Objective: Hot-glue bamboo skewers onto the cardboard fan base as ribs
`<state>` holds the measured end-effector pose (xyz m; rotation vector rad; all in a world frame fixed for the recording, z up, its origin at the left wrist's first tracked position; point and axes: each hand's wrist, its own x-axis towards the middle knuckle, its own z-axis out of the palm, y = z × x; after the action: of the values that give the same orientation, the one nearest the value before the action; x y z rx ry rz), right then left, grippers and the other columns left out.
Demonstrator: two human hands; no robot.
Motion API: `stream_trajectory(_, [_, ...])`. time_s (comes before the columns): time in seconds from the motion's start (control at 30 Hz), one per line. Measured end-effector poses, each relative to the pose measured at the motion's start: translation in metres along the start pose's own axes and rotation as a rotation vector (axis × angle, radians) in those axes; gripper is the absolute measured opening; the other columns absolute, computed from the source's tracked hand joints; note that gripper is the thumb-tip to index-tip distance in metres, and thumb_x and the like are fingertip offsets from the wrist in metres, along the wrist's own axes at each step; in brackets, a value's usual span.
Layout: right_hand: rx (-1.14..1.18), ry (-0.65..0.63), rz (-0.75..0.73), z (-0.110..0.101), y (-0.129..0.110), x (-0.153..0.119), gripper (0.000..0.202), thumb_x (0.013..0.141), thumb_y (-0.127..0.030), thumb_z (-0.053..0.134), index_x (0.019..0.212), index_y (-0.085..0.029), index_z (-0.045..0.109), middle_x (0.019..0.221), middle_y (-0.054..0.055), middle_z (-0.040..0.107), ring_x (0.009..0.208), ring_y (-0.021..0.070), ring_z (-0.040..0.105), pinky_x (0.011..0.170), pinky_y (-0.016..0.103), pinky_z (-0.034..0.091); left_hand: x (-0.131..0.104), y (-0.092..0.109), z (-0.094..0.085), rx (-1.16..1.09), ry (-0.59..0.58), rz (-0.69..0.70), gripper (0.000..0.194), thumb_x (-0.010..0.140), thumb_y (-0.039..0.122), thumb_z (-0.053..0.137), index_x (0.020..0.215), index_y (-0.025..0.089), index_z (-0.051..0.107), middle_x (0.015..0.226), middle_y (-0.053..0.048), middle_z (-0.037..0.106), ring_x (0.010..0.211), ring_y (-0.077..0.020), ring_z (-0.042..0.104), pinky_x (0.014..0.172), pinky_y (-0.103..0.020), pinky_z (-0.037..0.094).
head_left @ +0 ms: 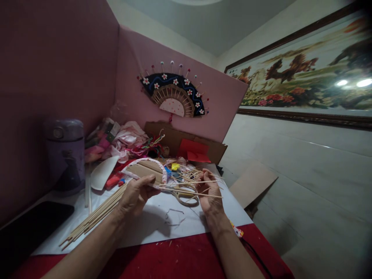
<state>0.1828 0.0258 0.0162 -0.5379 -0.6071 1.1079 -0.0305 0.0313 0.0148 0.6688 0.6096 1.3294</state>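
My left grip pinches one cardboard half-disc; my right grip grasps thin sticks, two clear, others uncountable. One scissors, tips hidden.

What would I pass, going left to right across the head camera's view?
Purple bottle, left hand, scissors, right hand, horse picture.

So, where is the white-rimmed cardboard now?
In the head view, the white-rimmed cardboard is in the left hand, left of centre, below the fan.
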Motion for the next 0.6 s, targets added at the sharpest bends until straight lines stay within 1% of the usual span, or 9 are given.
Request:
stream_trajectory(0.07, [-0.001,-0.026,-0.03,-0.002,-0.004,0.003,0.017,0.067,-0.016,0.073,0.081,-0.019,0.064,0.064,-0.005,0.065,0.054,0.0065,0.061,0.051,0.016,0.051,0.0,0.004,0.0,0.03,0.004,0.011,0.01,0.061,0.014,0.069,0.059,0.013,0.059,0.054,-0.001,0.063,0.049,-0.0137,0.06,0.05,-0.027,0.053])
stream_trajectory(0.13, [-0.021,-0.043,-0.038,-0.004,-0.007,0.005,0.016,0.069,-0.014,0.069,0.083,-0.018,0.064,0.07,-0.002,0.068,0.061,0.0082,0.064,0.058,0.018,0.054,0.0,0.008,-0.001,0.057,0.007,0.034,0.01,0.06,0.013,0.068,0.06,0.013,0.059,0.054,-0.001,0.062,0.047,-0.013,0.058,0.048,-0.026,0.052])
stream_trajectory(0.23, [-0.055,-0.1,-0.009,-0.003,-0.01,0.003,0.024,0.068,-0.009,0.066,0.09,-0.016,0.065,0.086,0.003,0.071,0.079,0.0126,0.068,0.072,0.023,0.055,0.0,0.014,-0.002,0.069,0.001,0.062,0.009,0.06,0.013,0.067,0.066,0.012,0.061,0.055,-0.001,0.063,0.043,-0.0117,0.055,0.041,-0.023,0.048])
stream_trajectory(0.3, [-0.075,-0.164,0.01,-0.001,-0.012,0.0,0.029,0.068,-0.011,0.066,0.096,-0.016,0.065,0.097,0.005,0.07,0.09,0.0145,0.066,0.081,0.026,0.053,0.001,0.017,-0.004,0.069,0.003,0.073,0.01,0.059,0.013,0.066,0.068,0.012,0.061,0.054,-0.001,0.062,0.041,-0.0109,0.053,0.037,-0.022,0.045])
stream_trajectory(0.33, [-0.082,-0.201,0.012,0.0,-0.013,-0.002,0.029,0.07,-0.015,0.067,0.099,-0.016,0.064,0.101,0.006,0.068,0.094,0.0153,0.065,0.085,0.027,0.052,0.002,0.018,-0.004,0.076,0.006,0.076,0.011,0.059,0.013,0.067,0.069,0.012,0.061,0.054,-0.001,0.062,0.041,-0.0107,0.053,0.036,-0.021,0.044])
stream_trajectory(0.4, [-0.087,-0.273,0.0,0.003,-0.015,-0.005,0.033,0.074,-0.029,0.066,0.104,-0.015,0.064,0.108,0.009,0.066,0.1,0.0171,0.063,0.092,0.03,0.049,0.003,0.019,-0.006,0.103,0.013,0.082,0.015,0.057,0.014,0.068,0.07,0.011,0.061,0.054,-0.001,0.062,0.04,-0.0106,0.052,0.037,-0.022,0.044])
stream_trajectory(0.5, [-0.094,-0.356,0.004,0.008,-0.02,-0.012,0.051,0.076,-0.051,0.061,0.108,-0.012,0.063,0.115,0.014,0.062,0.109,0.0217,0.058,0.097,0.034,0.044,0.005,0.018,-0.009,0.159,0.03,0.101,0.02,0.055,0.016,0.07,0.072,0.01,0.061,0.053,0.0,0.061,0.04,-0.0112,0.052,0.037,-0.024,0.045])
stream_trajectory(0.53, [-0.102,-0.379,0.013,0.01,-0.022,-0.014,0.055,0.075,-0.055,0.059,0.11,-0.011,0.062,0.117,0.015,0.061,0.111,0.0228,0.056,0.098,0.035,0.043,0.006,0.017,-0.009,0.174,0.034,0.111,0.021,0.054,0.017,0.071,0.072,0.01,0.061,0.053,0.0,0.06,0.04,-0.0114,0.052,0.038,-0.024,0.045])
stream_trajectory(0.6, [-0.126,-0.416,0.037,0.013,-0.025,-0.019,0.06,0.073,-0.057,0.06,0.112,-0.011,0.061,0.121,0.016,0.059,0.113,0.024,0.055,0.098,0.036,0.043,0.006,0.017,-0.01,0.203,0.04,0.121,0.023,0.054,0.018,0.071,0.073,0.01,0.061,0.053,0.001,0.059,0.041,-0.0117,0.052,0.039,-0.025,0.045])
